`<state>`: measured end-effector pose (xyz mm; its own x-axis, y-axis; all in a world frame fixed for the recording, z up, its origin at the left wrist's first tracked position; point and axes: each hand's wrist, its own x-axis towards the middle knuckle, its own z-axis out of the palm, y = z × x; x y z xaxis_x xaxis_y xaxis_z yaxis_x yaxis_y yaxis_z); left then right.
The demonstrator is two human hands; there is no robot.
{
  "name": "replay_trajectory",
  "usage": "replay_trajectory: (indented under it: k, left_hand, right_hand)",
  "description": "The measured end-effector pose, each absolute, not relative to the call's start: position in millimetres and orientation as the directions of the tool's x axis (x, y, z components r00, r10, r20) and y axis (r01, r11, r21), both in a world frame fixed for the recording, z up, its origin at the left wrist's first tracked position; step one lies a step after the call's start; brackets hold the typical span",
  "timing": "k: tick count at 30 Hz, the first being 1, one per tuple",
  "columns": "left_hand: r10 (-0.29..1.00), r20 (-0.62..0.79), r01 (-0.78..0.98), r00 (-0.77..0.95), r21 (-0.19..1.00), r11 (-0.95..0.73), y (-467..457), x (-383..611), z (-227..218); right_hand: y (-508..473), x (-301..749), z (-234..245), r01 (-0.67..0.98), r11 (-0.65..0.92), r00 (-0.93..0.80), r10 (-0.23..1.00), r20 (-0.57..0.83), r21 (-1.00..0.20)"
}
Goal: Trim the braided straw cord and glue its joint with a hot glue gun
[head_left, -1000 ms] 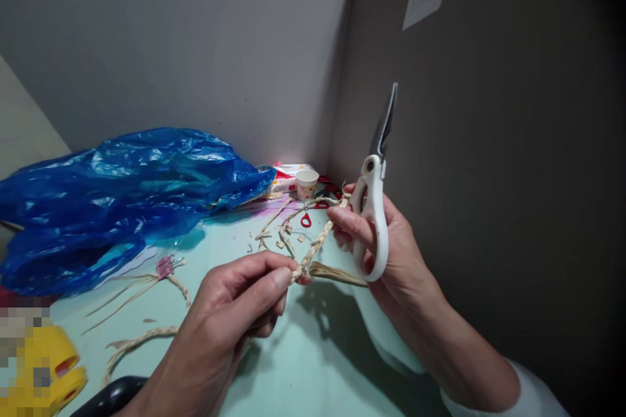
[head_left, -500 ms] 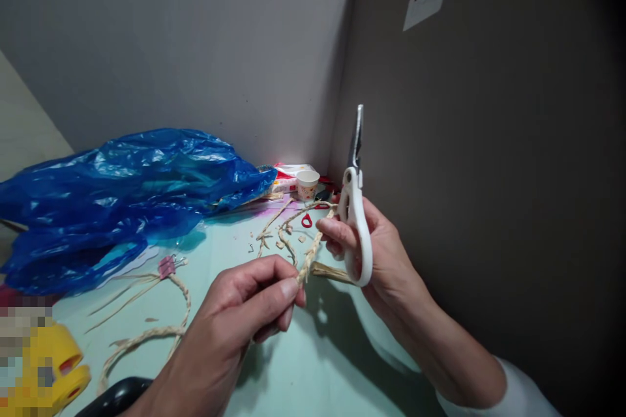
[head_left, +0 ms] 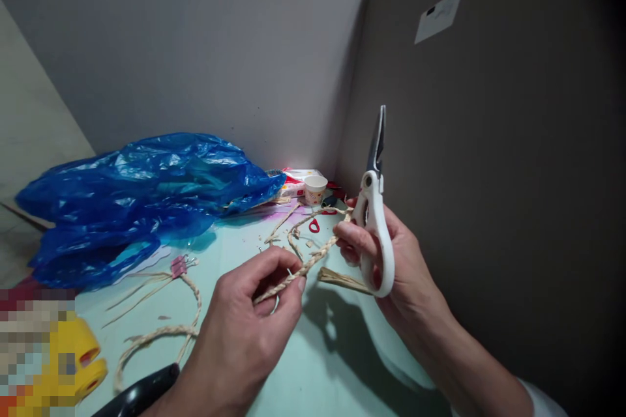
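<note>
A braided straw cord [head_left: 308,264] stretches between both hands above a pale green table [head_left: 313,365]. My left hand [head_left: 249,332] pinches the cord's near end between thumb and fingers. My right hand [head_left: 386,260] grips white-handled scissors [head_left: 375,208], blades closed and pointing up, while its fingers also hold the cord's far end. A second braided cord [head_left: 161,332] with a pink binder clip [head_left: 178,266] lies on the table at the left.
A crumpled blue plastic bag [head_left: 137,199] covers the table's back left. A small paper cup [head_left: 315,187], a red ring [head_left: 313,226] and straw scraps lie in the corner. Grey walls close in behind and to the right. A yellow object [head_left: 81,358] and a black handle [head_left: 141,394] sit near me.
Both hands slid along the cord and drew it tighter. The scissors swung from tilted right to nearly upright. The view shifted slightly.
</note>
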<state>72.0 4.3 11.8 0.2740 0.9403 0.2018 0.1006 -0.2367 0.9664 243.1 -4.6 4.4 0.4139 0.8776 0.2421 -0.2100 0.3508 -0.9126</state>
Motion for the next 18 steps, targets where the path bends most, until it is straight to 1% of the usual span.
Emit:
replay_trajectory:
  k: [4,11,14,18]
  left_hand:
    - [0.943,0.234,0.146,0.236,0.951,-0.273,-0.6,74.5,12.3]
    - [0.92,0.223,0.197,0.322,0.935,-0.296,0.8,71.3,9.3]
    - [0.919,0.168,0.238,0.356,0.935,-0.264,1.4,68.8,11.2]
    - [0.9,0.032,0.261,0.435,0.952,-0.16,1.3,65.6,16.0]
  right_hand:
    - [-3.9,245.4,2.9,-0.246,0.365,0.407,0.88,0.246,-0.898]
    - [0.8,250.1,0.9,-0.238,0.363,0.479,0.851,0.216,-0.901]
    - [1.0,251.4,-0.1,-0.214,0.355,0.491,0.844,0.214,-0.91]
    - [3.2,253.1,-3.6,-0.189,0.349,0.484,0.846,0.223,-0.918]
